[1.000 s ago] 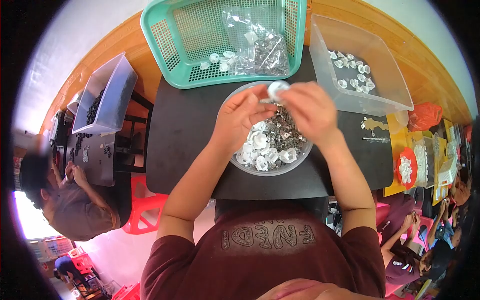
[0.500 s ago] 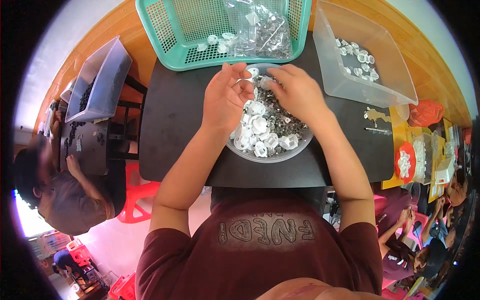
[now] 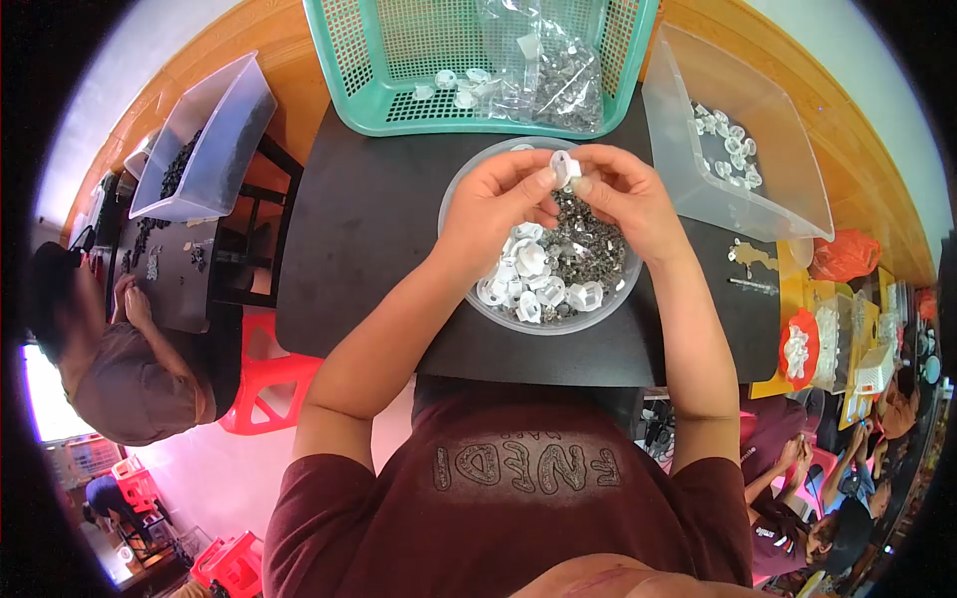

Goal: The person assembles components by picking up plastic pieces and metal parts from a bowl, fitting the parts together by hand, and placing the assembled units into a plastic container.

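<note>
Between my two hands, over the far part of a round tub (image 3: pixel 461 299), is a small white plastic part (image 3: pixel 564 169). My left hand (image 3: pixel 503 202) pinches it from the left with thumb and forefinger. From the other side, the thumb and fingers of my right hand (image 3: pixel 626 196) close on the same part. Below them, the tub holds a heap of small dark metal pieces (image 3: pixel 593 244). More white plastic parts (image 3: pixel 528 264) lie on the tub's left and near side. The fingertips hide some of the held part.
Beyond the tub stands a green basket (image 3: pixel 369 120) with a clear bag of metal pieces (image 3: pixel 568 80). A clear bin (image 3: pixel 738 189) with white parts is at right. Further left, a co-worker (image 3: pixel 140 379) sits by another bin (image 3: pixel 209 140); other people (image 3: pixel 797 508) sit at right.
My hands have come together at the white part; my left hand, earlier raised with curled fingers, now pinches it. My right hand has lifted from the tub's contents. The view has shifted slightly.
</note>
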`<state>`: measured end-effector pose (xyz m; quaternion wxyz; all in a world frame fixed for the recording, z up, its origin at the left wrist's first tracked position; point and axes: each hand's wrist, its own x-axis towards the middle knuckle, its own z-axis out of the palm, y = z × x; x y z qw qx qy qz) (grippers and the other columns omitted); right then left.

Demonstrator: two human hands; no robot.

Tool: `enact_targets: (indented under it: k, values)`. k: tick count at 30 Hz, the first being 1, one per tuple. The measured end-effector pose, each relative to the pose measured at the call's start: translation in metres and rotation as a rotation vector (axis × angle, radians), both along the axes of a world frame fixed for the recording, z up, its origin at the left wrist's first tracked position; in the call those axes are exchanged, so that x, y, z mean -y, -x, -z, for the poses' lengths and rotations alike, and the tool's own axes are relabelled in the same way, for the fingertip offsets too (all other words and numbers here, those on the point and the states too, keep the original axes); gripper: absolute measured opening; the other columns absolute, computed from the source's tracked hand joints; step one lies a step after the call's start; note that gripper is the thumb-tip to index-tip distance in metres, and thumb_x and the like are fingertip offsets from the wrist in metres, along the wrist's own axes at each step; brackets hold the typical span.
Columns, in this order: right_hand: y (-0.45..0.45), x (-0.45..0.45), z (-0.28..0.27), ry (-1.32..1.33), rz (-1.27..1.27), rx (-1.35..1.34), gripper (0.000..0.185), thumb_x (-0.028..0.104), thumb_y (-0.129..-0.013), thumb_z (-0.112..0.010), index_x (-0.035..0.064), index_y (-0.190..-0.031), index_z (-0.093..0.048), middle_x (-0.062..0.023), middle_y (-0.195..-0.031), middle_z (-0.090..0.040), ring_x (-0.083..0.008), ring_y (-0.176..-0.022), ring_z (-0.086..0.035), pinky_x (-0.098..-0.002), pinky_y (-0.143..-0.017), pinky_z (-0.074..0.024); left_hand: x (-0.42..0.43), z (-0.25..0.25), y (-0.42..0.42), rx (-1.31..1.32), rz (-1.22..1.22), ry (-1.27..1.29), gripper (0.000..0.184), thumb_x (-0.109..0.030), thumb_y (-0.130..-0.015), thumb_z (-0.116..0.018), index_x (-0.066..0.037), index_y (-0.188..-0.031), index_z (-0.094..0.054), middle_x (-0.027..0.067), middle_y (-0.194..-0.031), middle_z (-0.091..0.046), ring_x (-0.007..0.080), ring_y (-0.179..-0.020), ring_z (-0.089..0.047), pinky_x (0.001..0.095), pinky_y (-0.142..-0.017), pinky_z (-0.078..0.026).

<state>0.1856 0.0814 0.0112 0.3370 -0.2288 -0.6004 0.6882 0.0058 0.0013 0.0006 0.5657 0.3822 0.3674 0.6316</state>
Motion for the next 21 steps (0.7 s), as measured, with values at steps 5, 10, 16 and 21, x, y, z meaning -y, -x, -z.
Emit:
enact_targets:
  k: [5,10,16,21]
  values:
    - [-0.002,0.003,-0.004,-0.129,0.013,0.105,0.031,0.009,-0.090,-0.069,0.0031,-0.120,-0.065,0.0007,-0.097,-0.067,-0.0043,-0.081,-0.057,-0.0199,-0.070,-0.0460,-0.001,0.004,0.001,-0.006,-0.069,-0.030,0.025,-0.012,-0.092,-0.067,0.001,-0.113,-0.064,0.0070,-0.097,-0.068,0.0122,-0.080,-0.065,0.0271,-0.072,-0.056]
    - [0.004,0.014,-0.006,-0.146,0.098,0.080,0.026,0.012,-0.090,-0.070,0.0024,-0.114,-0.067,-0.0002,-0.094,-0.068,-0.0037,-0.075,-0.056,-0.0194,-0.062,-0.0448,0.000,0.004,0.001,-0.148,-0.114,-0.021,0.025,-0.012,-0.092,-0.068,0.001,-0.112,-0.065,0.0081,-0.099,-0.069,0.0133,-0.084,-0.066,0.0272,-0.076,-0.057]
    - [0.004,0.012,-0.003,-0.096,0.186,0.068,0.017,0.013,-0.094,-0.066,0.0014,-0.107,-0.066,0.0004,-0.078,-0.065,-0.0043,-0.060,-0.054,-0.0191,-0.048,-0.0396,0.000,0.000,-0.003,0.004,-0.044,-0.032,0.025,-0.012,-0.093,-0.066,0.001,-0.114,-0.065,0.0078,-0.101,-0.069,0.0136,-0.086,-0.066,0.0273,-0.079,-0.056]
    - [0.003,0.012,-0.008,-0.133,0.237,0.123,0.024,0.023,-0.097,-0.063,0.0027,-0.109,-0.067,-0.0003,-0.079,-0.067,-0.0030,-0.058,-0.053,-0.0175,-0.048,-0.0388,-0.002,0.006,0.002,0.015,0.018,-0.078,0.024,-0.011,-0.092,-0.067,0.001,-0.112,-0.065,0.0075,-0.101,-0.069,0.0132,-0.088,-0.065,0.0275,-0.081,-0.056]
